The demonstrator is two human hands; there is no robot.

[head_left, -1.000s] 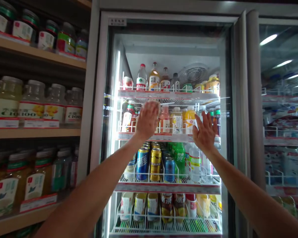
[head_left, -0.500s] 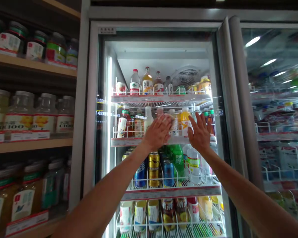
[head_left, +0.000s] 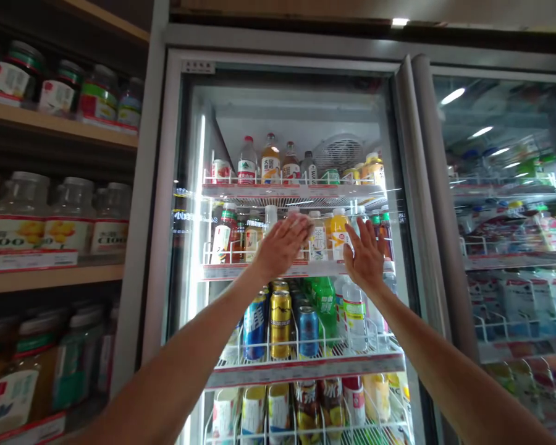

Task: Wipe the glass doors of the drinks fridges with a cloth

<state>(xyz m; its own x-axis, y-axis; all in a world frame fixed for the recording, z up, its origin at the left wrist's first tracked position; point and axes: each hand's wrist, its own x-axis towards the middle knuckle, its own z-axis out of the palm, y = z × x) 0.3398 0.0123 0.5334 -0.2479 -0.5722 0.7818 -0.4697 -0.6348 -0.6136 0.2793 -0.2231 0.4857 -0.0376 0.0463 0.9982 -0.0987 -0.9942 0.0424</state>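
1. Resting palm-forward at the glass door (head_left: 282, 93) of a drinks cooler (head_left: 282, 44), the left hand (head_left: 282, 246) is flattened, fingers straight and close together, over what looks like a pale cloth (head_left: 309, 220); flat fingers probably spread such a soft piece against the glass better than a pinch would.
2. The pale cloth is at the fingertips, around mid-door, level with the bottles on the second shelf (head_left: 231, 272); most of it is hidden, so its full outline cannot be told.
3. The right hand (head_left: 366, 253) has its fingers fanned apart and shows nothing in its grasp; it seems laid on the glass, perhaps to steady the body, though contact is hard to confirm.
4. Between the hands, behind the glass, stands an orange bottle (head_left: 339, 232). A gold can (head_left: 280, 324) and a blue can (head_left: 308, 332) stand one shelf lower, labels outward, likely for reading through the door.
5. Lettering (head_left: 182, 216) at the door's left suggests reflection on closed glass, putting both hands outside, apart from the drinks.
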